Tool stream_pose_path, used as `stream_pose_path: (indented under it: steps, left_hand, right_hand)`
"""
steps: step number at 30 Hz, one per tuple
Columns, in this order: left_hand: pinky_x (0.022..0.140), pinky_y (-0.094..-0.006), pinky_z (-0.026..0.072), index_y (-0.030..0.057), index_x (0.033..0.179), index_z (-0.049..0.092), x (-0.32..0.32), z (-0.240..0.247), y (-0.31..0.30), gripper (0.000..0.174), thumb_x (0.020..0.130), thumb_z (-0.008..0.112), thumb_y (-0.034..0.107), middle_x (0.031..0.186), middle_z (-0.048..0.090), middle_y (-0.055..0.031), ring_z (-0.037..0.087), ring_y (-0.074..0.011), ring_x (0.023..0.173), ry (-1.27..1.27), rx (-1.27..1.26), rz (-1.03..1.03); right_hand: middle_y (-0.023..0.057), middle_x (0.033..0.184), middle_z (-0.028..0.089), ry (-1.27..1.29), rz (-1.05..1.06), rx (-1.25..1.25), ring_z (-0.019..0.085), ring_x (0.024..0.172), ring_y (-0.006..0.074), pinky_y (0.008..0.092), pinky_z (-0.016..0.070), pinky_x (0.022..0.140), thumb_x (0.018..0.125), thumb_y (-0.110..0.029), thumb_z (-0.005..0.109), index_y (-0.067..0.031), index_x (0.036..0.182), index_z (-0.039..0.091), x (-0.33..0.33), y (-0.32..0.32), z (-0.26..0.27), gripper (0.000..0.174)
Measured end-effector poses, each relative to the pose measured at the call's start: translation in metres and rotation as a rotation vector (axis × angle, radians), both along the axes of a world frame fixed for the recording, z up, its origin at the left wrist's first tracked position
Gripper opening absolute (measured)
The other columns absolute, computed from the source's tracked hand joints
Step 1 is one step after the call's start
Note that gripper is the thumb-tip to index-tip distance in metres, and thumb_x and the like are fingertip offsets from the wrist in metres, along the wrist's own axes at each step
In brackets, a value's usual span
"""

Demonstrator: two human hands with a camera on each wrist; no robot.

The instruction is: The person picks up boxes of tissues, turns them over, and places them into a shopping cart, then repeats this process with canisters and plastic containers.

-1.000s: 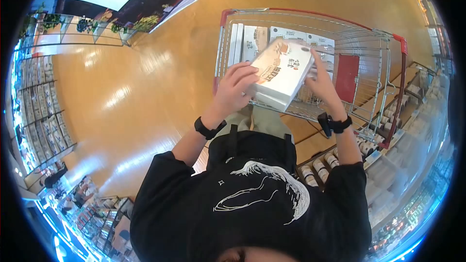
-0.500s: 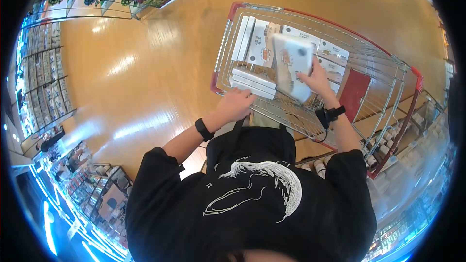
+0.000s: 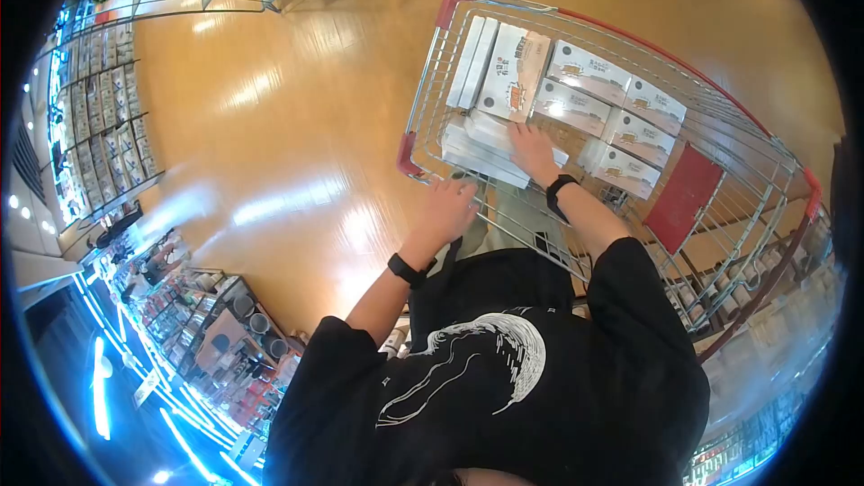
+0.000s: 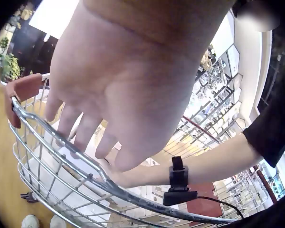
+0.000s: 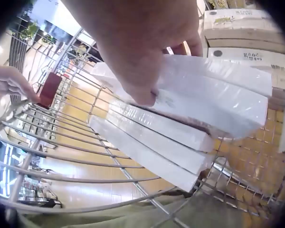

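My right hand (image 3: 537, 153) reaches down into the shopping cart (image 3: 648, 42) and grips a white shrink-wrapped pack (image 5: 213, 99). In the right wrist view its thumb lies along the near side of the pack, with fingers over the far side. Right beside it, three white packs (image 5: 156, 142) stand on edge by the near wire wall. At the cart's near left corner, my left hand (image 3: 443, 211) rests on the metal rim. The left wrist view shows its fingers (image 4: 88, 133) extended down to the rim, holding no pack.
More printed white packs (image 3: 576, 108) fill the far and right parts of the basket. A red panel (image 3: 686, 198) hangs toward the cart's handle end. Stocked shelves (image 3: 99, 117) line the left, and orange-brown floor (image 3: 261, 153) spreads around the cart.
Both hands held a pack above the cart; then the left let go and went to the rim. The right hand carried the pack down and left, beside the packs on edge.
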State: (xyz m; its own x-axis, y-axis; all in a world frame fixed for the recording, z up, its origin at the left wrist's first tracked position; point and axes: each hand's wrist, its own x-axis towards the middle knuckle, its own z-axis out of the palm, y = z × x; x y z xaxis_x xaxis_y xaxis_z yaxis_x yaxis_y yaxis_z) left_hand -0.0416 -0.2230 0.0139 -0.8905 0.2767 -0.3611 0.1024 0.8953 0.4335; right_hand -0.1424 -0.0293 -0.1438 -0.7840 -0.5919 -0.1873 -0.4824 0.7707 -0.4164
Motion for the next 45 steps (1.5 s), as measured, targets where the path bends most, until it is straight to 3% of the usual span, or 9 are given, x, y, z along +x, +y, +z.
stream_pose_path:
  steps: [7,15,22,25,27,29,33,35,45]
  left_hand:
    - [0.095,-0.0494,0.0352,0.0093,0.109,0.058,-0.001,-0.002,0.013,0.035,0.077,0.065,0.022,0.103,0.058,-0.0122,0.054,-0.0317,0.099,0.004,0.015,0.057]
    - [0.098,-0.0508,0.0333,0.0092,0.107,0.060,0.002,-0.025,0.015,0.031,0.078,0.063,0.022,0.102,0.059,-0.0112,0.052,-0.0314,0.103,-0.040,0.010,0.065]
    - [0.102,-0.0517,0.0295,0.0061,0.097,0.062,0.011,-0.028,0.024,0.023,0.078,0.060,0.019,0.098,0.059,-0.0100,0.050,-0.0306,0.110,0.106,-0.043,0.085]
    - [0.103,-0.0523,0.0286,0.0054,0.095,0.061,0.016,-0.025,0.023,0.020,0.078,0.058,0.016,0.100,0.059,-0.0094,0.049,-0.0306,0.111,0.147,0.005,0.113]
    - [0.103,-0.0524,0.0286,0.0053,0.094,0.061,0.018,-0.023,0.023,0.019,0.077,0.057,0.015,0.100,0.059,-0.0091,0.049,-0.0306,0.111,0.176,0.021,0.128]
    - [0.103,-0.0515,0.0284,0.0056,0.095,0.061,0.022,-0.024,0.021,0.020,0.077,0.056,0.014,0.101,0.059,-0.0086,0.049,-0.0304,0.112,0.174,-0.003,0.113]
    - [0.103,-0.0511,0.0291,0.0060,0.093,0.062,0.024,-0.024,0.022,0.020,0.076,0.056,0.014,0.101,0.060,-0.0073,0.049,-0.0299,0.113,0.215,0.021,0.125]
    - [0.103,-0.0498,0.0297,0.0078,0.089,0.063,0.022,-0.026,0.021,0.021,0.070,0.056,0.014,0.100,0.061,-0.0049,0.050,-0.0285,0.113,0.248,0.053,0.127]
    - [0.100,-0.0462,0.0329,0.0106,0.084,0.065,0.019,-0.031,0.013,0.027,0.061,0.053,0.018,0.098,0.064,-0.0014,0.054,-0.0268,0.110,0.237,0.138,0.088]
  right_hand:
    - [0.0094,0.108,0.055,-0.082,0.041,0.029,0.053,0.103,0.0263,0.0395,0.0459,0.079,0.063,-0.025,0.077,-0.0054,0.117,0.048,-0.001,-0.027,-0.026,0.065]
    - [0.0113,0.100,0.055,0.010,0.029,0.190,0.053,0.097,0.0277,0.0474,0.0427,0.075,0.083,-0.014,0.049,-0.0027,0.121,0.046,0.014,-0.049,-0.030,0.040]
    - [0.0120,0.109,0.053,-0.128,-0.270,0.290,0.047,0.107,0.0344,0.0578,0.0371,0.087,0.080,-0.018,0.051,-0.0055,0.122,0.046,0.033,-0.086,-0.037,0.044]
    - [0.0140,0.111,0.053,-0.132,-0.267,0.269,0.050,0.106,0.0377,0.0560,0.0395,0.088,0.077,-0.021,0.055,-0.0043,0.122,0.047,0.021,-0.076,-0.018,0.048]
    - [0.0167,0.109,0.056,-0.525,-0.164,-0.015,0.056,0.101,0.0372,0.0481,0.0450,0.085,0.075,-0.025,0.058,-0.0044,0.121,0.051,0.006,-0.046,-0.032,0.051]
    - [0.0233,0.106,0.059,-0.371,-0.269,-0.112,0.058,0.100,0.0371,0.0436,0.0468,0.087,0.077,-0.037,0.061,0.0004,0.124,0.050,0.002,-0.007,-0.013,0.061]
    - [0.0240,0.108,0.061,-0.490,-0.532,0.240,0.059,0.103,0.0354,0.0432,0.0459,0.091,0.076,-0.051,0.063,0.0001,0.121,0.053,0.014,0.032,-0.018,0.069]
    - [0.0266,0.100,0.063,-0.825,-0.699,-0.165,0.061,0.097,0.0372,0.0420,0.0491,0.084,0.072,-0.060,0.065,-0.0004,0.115,0.057,0.018,0.031,-0.030,0.074]
    - [0.0300,0.108,0.060,-0.875,-0.450,-0.013,0.060,0.103,0.0398,0.0399,0.0482,0.089,0.068,-0.064,0.066,0.0097,0.118,0.051,0.015,0.039,-0.060,0.090]
